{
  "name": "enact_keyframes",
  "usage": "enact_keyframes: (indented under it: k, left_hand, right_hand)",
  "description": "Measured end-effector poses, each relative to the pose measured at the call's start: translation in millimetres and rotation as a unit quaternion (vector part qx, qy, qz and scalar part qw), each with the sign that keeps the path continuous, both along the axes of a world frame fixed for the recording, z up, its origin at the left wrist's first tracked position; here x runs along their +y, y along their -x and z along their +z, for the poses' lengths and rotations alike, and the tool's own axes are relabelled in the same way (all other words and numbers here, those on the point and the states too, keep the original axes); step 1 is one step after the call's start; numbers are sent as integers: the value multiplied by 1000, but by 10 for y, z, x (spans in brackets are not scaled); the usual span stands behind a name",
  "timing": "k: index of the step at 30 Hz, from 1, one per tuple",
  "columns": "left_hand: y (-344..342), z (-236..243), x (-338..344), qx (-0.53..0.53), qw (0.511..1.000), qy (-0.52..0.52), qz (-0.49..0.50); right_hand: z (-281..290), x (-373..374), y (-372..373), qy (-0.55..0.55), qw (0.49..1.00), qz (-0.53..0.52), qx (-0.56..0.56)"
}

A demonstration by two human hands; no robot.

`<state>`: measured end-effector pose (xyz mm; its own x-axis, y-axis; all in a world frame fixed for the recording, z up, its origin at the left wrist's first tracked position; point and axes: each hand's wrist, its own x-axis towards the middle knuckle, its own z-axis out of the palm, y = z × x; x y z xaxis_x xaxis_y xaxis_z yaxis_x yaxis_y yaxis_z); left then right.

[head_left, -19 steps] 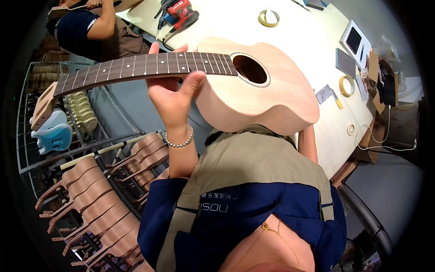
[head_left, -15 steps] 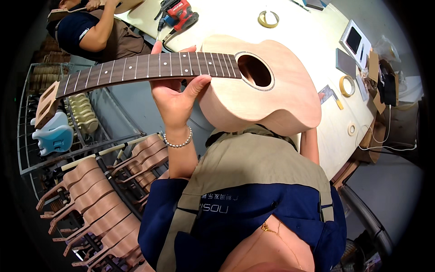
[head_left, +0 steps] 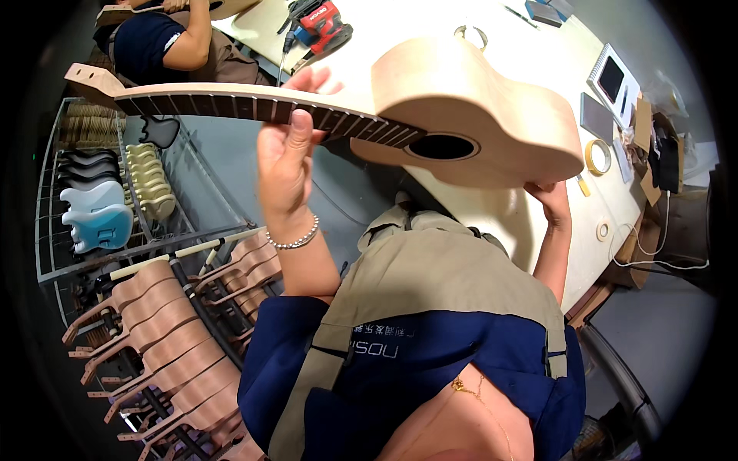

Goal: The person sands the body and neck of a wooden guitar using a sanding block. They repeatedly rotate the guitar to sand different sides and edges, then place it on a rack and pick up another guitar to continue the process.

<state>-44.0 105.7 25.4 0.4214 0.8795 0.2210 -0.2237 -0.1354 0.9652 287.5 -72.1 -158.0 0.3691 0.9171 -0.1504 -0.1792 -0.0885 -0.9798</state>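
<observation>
An unfinished acoustic guitar (head_left: 492, 115) in pale bare wood is held up before me, tilted so its curved side shows and its soundhole faces toward me. Its dark fretboard (head_left: 223, 107) reaches left to a headstock (head_left: 94, 83) without tuners. My left hand (head_left: 286, 157), with a beaded bracelet at the wrist, is closed round the neck near the body, thumb across the fretboard. At the body's lower right edge, my right hand (head_left: 553, 201) grips from below; its fingertips are partly hidden by the wood.
On the pale workbench (head_left: 530, 238) lie a red power sander (head_left: 321, 27), tape rolls (head_left: 597, 157) and a notebook with a phone (head_left: 611, 75). Racks of guitar bodies (head_left: 96, 227) and reddish wooden guitars (head_left: 165, 330) stand left. Another person (head_left: 165, 50) works at upper left, holding a guitar.
The guitar has rolled, its soundhole face turning down toward me and its side coming up into view. The headstock has risen, and my right hand now shows beneath the body.
</observation>
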Motion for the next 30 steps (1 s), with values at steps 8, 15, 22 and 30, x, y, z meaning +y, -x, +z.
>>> enact_keyframes:
  k: [8, 15, 22, 30]
  left_hand:
    - [-191, -202, -206, -91, 995, 26, 37]
    - [-307, -68, -276, -60, 997, -45, 23]
    - [-474, 71, -388, -11, 996, -87, -9]
    - [-749, 81, -313, -65, 986, -142, -63]
  right_hand:
    - [-644, -4, 308, 23, 984, -112, -133]
    - [-764, -109, 402, 12, 995, -92, -47]
    - [-717, -104, 607, 72, 991, -73, -85]
    - [-1015, -48, 678, 6, 994, -71, -80]
